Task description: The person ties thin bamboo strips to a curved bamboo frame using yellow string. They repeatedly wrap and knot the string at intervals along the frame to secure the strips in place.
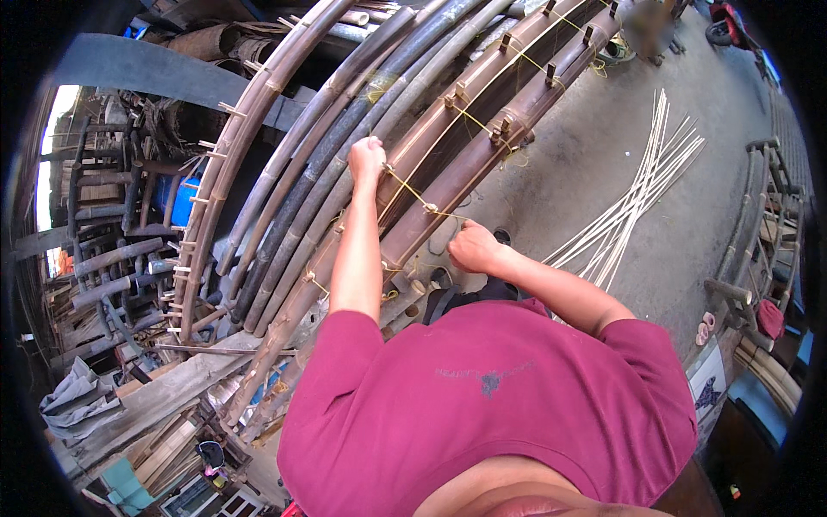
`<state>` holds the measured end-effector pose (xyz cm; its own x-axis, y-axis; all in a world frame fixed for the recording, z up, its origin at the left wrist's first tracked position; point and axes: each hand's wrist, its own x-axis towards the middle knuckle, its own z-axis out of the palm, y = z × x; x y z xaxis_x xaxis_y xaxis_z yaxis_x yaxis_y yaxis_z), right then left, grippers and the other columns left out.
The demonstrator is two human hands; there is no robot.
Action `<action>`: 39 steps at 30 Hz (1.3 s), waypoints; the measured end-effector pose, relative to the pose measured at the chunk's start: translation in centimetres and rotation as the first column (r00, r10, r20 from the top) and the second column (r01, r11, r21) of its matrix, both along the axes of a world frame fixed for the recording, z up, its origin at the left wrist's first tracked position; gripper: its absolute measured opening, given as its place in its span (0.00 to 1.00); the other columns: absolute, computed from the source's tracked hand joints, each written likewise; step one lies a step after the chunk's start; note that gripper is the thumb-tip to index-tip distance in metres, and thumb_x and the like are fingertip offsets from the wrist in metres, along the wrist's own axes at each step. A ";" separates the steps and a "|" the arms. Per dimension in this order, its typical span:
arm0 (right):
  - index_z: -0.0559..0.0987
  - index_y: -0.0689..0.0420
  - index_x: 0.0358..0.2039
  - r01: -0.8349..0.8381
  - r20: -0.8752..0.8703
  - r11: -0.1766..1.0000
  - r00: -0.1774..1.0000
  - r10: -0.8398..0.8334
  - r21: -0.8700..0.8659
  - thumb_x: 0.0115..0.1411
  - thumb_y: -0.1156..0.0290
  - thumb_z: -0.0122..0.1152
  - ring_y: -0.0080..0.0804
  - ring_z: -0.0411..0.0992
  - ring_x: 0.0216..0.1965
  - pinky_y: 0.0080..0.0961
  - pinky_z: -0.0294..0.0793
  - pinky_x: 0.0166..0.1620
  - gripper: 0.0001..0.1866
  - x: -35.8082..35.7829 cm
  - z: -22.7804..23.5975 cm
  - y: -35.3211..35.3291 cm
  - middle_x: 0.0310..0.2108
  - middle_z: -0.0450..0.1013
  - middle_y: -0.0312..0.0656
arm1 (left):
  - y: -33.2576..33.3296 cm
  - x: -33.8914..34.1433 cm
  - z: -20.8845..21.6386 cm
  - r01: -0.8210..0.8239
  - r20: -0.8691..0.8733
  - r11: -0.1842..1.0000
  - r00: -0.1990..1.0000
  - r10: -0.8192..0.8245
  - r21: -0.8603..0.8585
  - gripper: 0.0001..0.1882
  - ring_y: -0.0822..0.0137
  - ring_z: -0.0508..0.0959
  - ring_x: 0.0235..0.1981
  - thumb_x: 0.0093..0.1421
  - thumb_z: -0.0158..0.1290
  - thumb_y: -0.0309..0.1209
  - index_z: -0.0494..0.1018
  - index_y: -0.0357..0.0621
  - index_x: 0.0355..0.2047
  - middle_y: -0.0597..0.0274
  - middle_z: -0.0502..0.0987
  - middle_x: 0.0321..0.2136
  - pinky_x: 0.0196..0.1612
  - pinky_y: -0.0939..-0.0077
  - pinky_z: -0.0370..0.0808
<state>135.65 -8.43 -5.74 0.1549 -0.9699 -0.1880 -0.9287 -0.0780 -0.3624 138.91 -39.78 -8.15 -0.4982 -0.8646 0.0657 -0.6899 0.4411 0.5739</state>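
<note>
A maroon shirt (491, 396) fills the foreground; beyond, yellow cord (406, 184) crosses brown bamboo poles (457, 185), pinched in the fingers of the right hand (474, 247). The left hand (367, 161) is fisted, on what I cannot tell. Leftward stands apparently a blue drum (183, 202), contents hidden.

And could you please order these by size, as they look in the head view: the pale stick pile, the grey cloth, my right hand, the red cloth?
1. Pale stick pile
2. Grey cloth
3. Right hand
4. Red cloth
The hand looks nearer the camera, so this is apparent size only.
</note>
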 end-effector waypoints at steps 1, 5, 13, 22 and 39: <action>0.82 0.53 0.26 0.052 -0.028 0.998 0.998 -0.051 0.036 0.48 0.66 0.60 0.42 0.78 0.31 0.33 0.69 0.47 0.07 1.2 -0.2 -0.2 0.27 0.79 0.45 | -0.3 -0.5 0.3 0.091 -0.017 0.996 0.996 -0.090 0.021 0.17 0.52 0.82 0.32 0.64 0.49 0.41 0.80 0.41 0.35 0.47 0.82 0.31 0.40 0.59 0.74; 0.78 0.54 0.42 0.070 0.337 0.997 0.939 -0.074 0.024 0.57 0.63 0.59 0.37 0.74 0.47 0.35 0.71 0.48 0.14 6.8 4.2 -1.1 0.45 0.76 0.47 | -0.3 2.2 4.3 0.302 -0.112 0.910 0.953 -0.281 0.284 0.20 0.45 0.80 0.38 0.65 0.47 0.42 0.78 0.37 0.43 0.45 0.81 0.34 0.43 0.56 0.74; 0.76 0.56 0.37 0.297 0.489 0.615 -0.856 -0.167 0.730 0.67 0.63 0.49 0.29 0.72 0.38 0.24 0.70 0.47 0.11 12.3 2.0 -4.7 0.31 0.73 0.37 | 9.6 20.3 8.2 0.269 -0.017 0.891 0.959 -0.283 0.366 0.12 0.42 0.80 0.40 0.61 0.50 0.34 0.78 0.39 0.36 0.41 0.80 0.36 0.44 0.53 0.74; 0.84 0.55 0.37 0.257 0.008 0.919 0.964 -0.266 -0.298 0.64 0.34 0.37 0.47 0.78 0.38 0.43 0.73 0.43 0.38 10.4 9.8 -19.4 0.34 0.79 0.51 | 12.6 20.1 6.1 0.143 0.061 0.989 0.988 -0.145 0.036 0.18 0.42 0.77 0.43 0.68 0.44 0.43 0.74 0.41 0.45 0.43 0.78 0.38 0.47 0.55 0.71; 0.73 0.61 0.18 0.008 0.447 0.971 0.889 0.102 -0.238 0.54 0.66 0.55 0.54 0.73 0.28 0.43 0.70 0.48 0.13 13.5 0.4 -4.0 0.20 0.72 0.54 | 7.0 14.1 14.5 0.126 -0.522 0.989 0.850 -0.070 0.072 0.15 0.76 0.71 0.19 0.70 0.44 0.32 0.77 0.34 0.32 0.62 0.77 0.20 0.25 0.77 0.68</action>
<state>149.15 -12.39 -5.35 0.2162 -0.9665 0.1380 -0.6597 -0.2488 -0.7091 152.98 -32.78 6.40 -0.4987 -0.8287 0.2540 -0.2372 0.4123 0.8796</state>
